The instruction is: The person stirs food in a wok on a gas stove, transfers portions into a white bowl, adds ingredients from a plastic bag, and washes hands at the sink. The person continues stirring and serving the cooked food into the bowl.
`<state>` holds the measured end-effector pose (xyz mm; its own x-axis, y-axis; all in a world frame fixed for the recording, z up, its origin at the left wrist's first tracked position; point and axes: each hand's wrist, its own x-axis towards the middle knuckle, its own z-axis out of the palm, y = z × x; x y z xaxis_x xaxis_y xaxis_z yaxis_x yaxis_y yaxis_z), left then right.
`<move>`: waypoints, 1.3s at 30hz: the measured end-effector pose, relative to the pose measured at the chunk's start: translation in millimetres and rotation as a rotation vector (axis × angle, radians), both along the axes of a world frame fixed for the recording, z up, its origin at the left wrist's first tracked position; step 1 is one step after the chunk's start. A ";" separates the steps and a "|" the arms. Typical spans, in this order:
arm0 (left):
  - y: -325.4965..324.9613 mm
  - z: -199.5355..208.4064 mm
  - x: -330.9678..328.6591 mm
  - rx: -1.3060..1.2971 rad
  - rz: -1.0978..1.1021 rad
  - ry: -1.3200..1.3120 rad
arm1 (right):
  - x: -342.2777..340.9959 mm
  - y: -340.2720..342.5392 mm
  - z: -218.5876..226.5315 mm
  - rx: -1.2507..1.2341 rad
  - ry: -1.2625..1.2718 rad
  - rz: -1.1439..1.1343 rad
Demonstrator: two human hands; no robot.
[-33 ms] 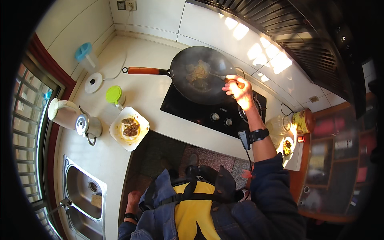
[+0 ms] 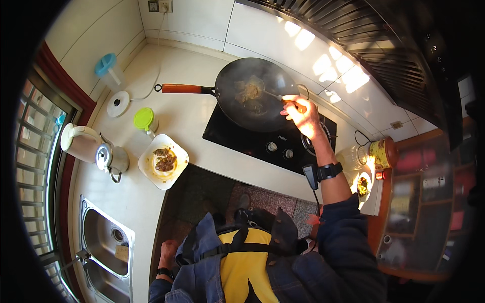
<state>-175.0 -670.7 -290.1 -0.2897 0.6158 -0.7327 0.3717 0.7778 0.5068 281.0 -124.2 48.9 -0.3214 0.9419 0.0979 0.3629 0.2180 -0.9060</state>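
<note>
My right hand (image 2: 302, 113) is closed around the wooden handle of a ladle (image 2: 273, 95) at the right rim of a dark wok (image 2: 275, 76). The ladle's thin metal shaft slopes down into the wok, and its round head lies among pale brown food (image 2: 249, 92). Light steam blurs the food. The wok sits on a black gas hob (image 2: 242, 140), its long orange-brown handle pointing left. Low beside the counter's front edge is my left hand (image 2: 169, 249), next to my jacket; its fingers are hidden.
Left of the hob are a white square bowl (image 2: 182, 156) with brown food, a green-lidded container (image 2: 144, 119), a metal pot (image 2: 117, 157) and a pale jug (image 2: 83, 144). A sink (image 2: 130, 255) is at lower left. Right are a glass jar (image 2: 359, 155) and small dish (image 2: 366, 177); a range hood (image 2: 353, 30) hangs above.
My right hand and forearm have shifted very slightly, and the ladle's head has moved a little within the food. My left hand stays where it was.
</note>
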 end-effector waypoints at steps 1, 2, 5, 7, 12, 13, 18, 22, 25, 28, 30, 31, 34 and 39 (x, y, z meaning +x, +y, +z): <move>5.4 10.3 2.6 -0.022 0.044 -0.023 | -3.2 -3.5 10.3 0.058 -0.146 -0.032; 10.9 15.4 5.3 0.008 0.079 -0.047 | -6.0 -5.6 20.5 0.194 -0.216 0.042; 19.1 9.5 8.4 -0.049 -0.128 0.096 | -15.0 4.2 40.5 0.230 -0.131 0.108; 14.4 0.9 12.2 0.024 0.079 -0.081 | -31.8 20.8 35.6 0.124 0.107 -0.008; 3.4 -4.0 15.8 -0.003 0.161 -0.163 | -47.6 43.1 25.0 -0.220 0.241 -0.282; 2.8 -2.8 15.6 -0.007 0.141 -0.154 | -44.0 43.1 28.4 -0.209 0.154 -0.284; 0.8 -0.3 17.1 -0.054 0.101 -0.063 | -6.4 34.9 59.4 -0.170 0.112 -0.190; -3.0 -2.9 15.2 -0.083 0.048 -0.049 | 44.3 30.3 87.6 -0.558 0.502 -0.047; -2.7 -6.7 16.2 -0.080 0.071 -0.079 | 53.7 25.1 92.7 -0.602 0.447 0.030; 6.8 -5.8 17.9 -0.036 0.067 -0.084 | 33.2 3.4 67.6 -0.222 0.066 -0.215; 18.5 2.2 21.3 -0.078 0.089 -0.052 | -3.9 1.6 34.9 -0.178 0.228 -0.459; 22.4 10.5 21.5 0.002 0.083 -0.057 | -5.7 -1.9 31.5 -0.145 0.311 -0.440; 37.8 33.4 25.5 -0.017 0.080 -0.056 | -6.1 -3.0 35.4 -0.183 0.307 -0.439; 29.8 10.6 20.9 0.013 0.044 -0.030 | 31.9 -13.1 77.3 -0.187 -0.031 -0.364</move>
<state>-154.2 -641.0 -279.5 -0.2951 0.6125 -0.7333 0.3218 0.7864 0.5272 312.8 -137.4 126.2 0.0359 0.9952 -0.0906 0.4133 -0.0973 -0.9054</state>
